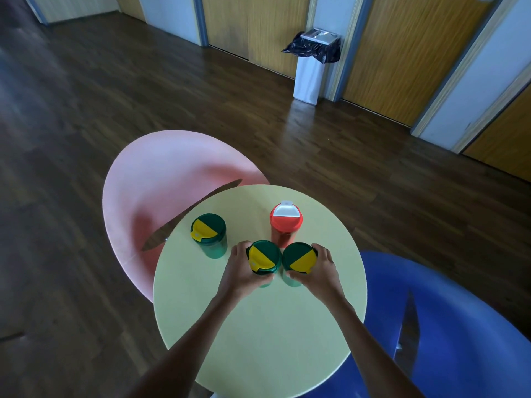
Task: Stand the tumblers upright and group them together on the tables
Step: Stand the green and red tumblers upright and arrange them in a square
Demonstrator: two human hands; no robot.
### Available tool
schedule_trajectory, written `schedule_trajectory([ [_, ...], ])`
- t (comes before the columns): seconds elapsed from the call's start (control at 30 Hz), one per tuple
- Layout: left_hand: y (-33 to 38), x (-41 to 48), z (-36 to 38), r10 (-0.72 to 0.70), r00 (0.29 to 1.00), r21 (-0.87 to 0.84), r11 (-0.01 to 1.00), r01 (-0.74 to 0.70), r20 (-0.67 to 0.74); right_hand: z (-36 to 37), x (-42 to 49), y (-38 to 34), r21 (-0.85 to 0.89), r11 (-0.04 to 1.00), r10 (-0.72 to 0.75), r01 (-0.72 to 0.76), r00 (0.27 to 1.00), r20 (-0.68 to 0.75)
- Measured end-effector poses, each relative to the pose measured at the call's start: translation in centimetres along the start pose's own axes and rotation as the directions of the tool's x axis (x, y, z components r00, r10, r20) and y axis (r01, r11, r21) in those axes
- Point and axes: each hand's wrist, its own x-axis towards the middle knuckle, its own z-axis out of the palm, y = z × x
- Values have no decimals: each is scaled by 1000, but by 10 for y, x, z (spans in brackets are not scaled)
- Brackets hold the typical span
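Note:
Several tumblers stand upright on a round pale-yellow table (258,326). My left hand (240,271) grips a green tumbler with a green-and-yellow lid (264,257). Right beside it, almost touching, stands a second green tumbler (298,258), held by my right hand (319,271). A red tumbler with a white flip lid (286,222) stands just behind these two. A third green tumbler (208,234) stands apart on the left side of the table.
A pink chair (149,196) stands at the table's far left and a blue chair (448,326) at its right. Dark wooden floor surrounds them. A white bin with a black liner (311,64) stands by the far wall with wooden doors.

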Motion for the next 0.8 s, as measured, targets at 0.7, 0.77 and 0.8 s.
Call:
schedule_trajectory([
  [0.7, -31, -30, -17, 45, 998, -61, 997, -43, 37, 18, -36, -4, 5, 1000, -13, 12, 998, 69],
  [0.77, -31, -30, -17, 46, 998, -46, 998, -44, 52, 16, -36, -4, -16, 1000, -10, 11, 996, 92],
  [0.8, -32, -30, -17, 43, 998, -36, 998, -41, 54, 15, -37, -4, -24, 1000, -9, 12, 995, 101],
])
